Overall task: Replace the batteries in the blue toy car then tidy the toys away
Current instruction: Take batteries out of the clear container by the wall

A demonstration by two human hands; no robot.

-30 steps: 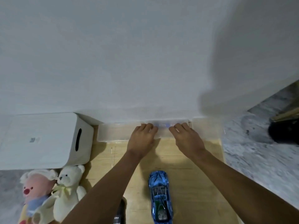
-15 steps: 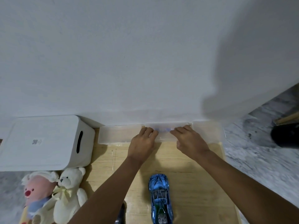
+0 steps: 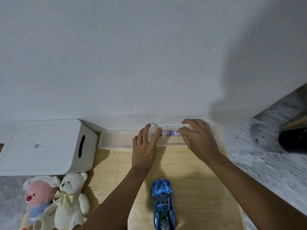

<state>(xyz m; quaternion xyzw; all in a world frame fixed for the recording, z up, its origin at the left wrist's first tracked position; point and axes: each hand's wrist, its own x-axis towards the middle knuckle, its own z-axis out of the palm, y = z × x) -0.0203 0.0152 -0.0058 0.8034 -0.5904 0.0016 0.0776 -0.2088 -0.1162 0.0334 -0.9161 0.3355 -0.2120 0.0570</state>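
Observation:
The blue toy car (image 3: 163, 203) stands on the wooden board (image 3: 199, 180), nose toward the wall, between my forearms. Against the wall lies a long clear plastic tray (image 3: 116, 140) with a small clear battery box (image 3: 169, 140) in its middle. Blue-and-white batteries (image 3: 170, 133) show through the box. My left hand (image 3: 145, 146) pinches the box's left end between thumb and fingers. At the right end my right hand (image 3: 197, 140) curls its thumb and fingers on the box. Whether the lid is lifted I cannot tell.
A white lidded storage bin (image 3: 46, 146) with a slot handle sits at the left by the wall. Two plush toys, a pink one (image 3: 37, 196) and a cream bear (image 3: 71, 198), lie in front of it. Marble floor (image 3: 265, 163) and a dark object (image 3: 294, 141) are at the right.
Both hands lay flat over the clear box before. Now the fingers have lifted and spread to its ends, and the batteries show between them.

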